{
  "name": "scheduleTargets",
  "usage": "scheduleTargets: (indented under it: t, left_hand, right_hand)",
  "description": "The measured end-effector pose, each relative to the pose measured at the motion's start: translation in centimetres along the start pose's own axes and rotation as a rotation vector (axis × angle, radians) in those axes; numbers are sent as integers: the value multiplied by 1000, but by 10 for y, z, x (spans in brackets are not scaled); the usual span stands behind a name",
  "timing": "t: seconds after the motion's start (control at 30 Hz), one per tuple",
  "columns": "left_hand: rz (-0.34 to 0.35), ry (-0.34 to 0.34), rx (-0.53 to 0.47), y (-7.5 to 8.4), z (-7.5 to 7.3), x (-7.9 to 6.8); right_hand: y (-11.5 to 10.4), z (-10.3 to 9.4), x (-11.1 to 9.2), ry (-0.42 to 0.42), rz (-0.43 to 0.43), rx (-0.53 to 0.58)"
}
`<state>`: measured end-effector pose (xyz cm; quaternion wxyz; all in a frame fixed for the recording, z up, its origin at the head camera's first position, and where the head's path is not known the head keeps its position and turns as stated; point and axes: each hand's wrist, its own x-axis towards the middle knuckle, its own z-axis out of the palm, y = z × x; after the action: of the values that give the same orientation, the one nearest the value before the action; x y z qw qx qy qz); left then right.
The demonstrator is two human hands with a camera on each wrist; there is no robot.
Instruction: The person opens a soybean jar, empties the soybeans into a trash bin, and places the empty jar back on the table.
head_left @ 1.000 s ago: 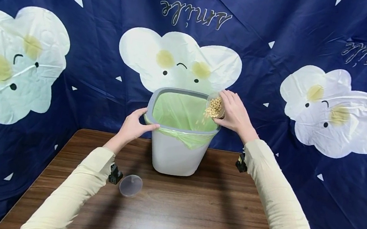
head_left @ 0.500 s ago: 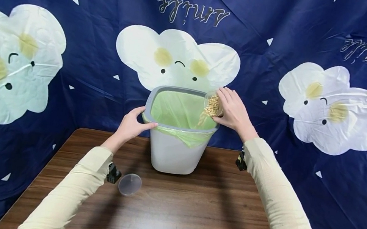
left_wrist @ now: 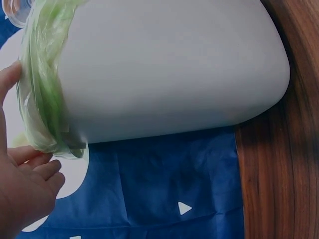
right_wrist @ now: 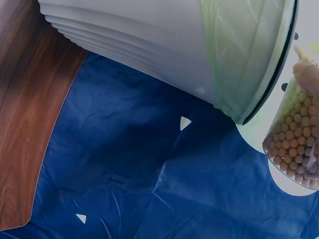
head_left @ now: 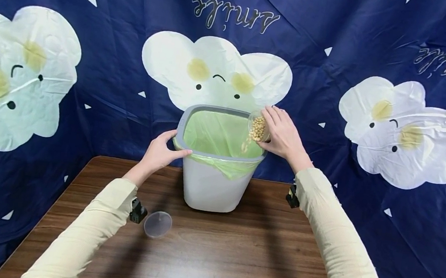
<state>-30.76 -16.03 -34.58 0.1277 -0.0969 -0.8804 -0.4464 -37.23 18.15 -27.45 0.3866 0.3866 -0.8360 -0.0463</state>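
A light grey trash bin (head_left: 217, 187) with a darker grey rim stands on the table, lined with a thin green bag (head_left: 213, 131) folded over its edge. My left hand (head_left: 158, 153) grips the bin's front left corner, thumb on the front rim and fingers at the left side. Over the right side of the opening, my right hand (head_left: 284, 133) holds a clear plastic jar (right_wrist: 291, 144), tilted mouth-down toward the bin. Soybeans (head_left: 258, 128) partly fill the jar, and some are falling into the bag. What lies at the bin's bottom is hidden.
A round clear lid (head_left: 158, 224) lies on the brown wooden table (head_left: 208, 258), near the left forearm. Behind the table hangs a dark blue cloth (head_left: 112, 51) with white clouds.
Soybeans keep falling from the tilted jar, and those inside it have shifted. Both hands stay at about the same places on the bin and jar. The head view has shifted slightly.
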Motion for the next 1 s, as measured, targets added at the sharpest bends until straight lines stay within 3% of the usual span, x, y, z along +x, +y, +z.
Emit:
scheduleTargets:
  t: [0.43,1.0]
  left_hand:
    - [-15,-11,-8,1,0,-1]
    - [-18,-6,-3,4,-1,-2]
  right_hand:
    - [0,0,-1,36,-49,-25]
    - [-6,4,-4,28,-53,-17]
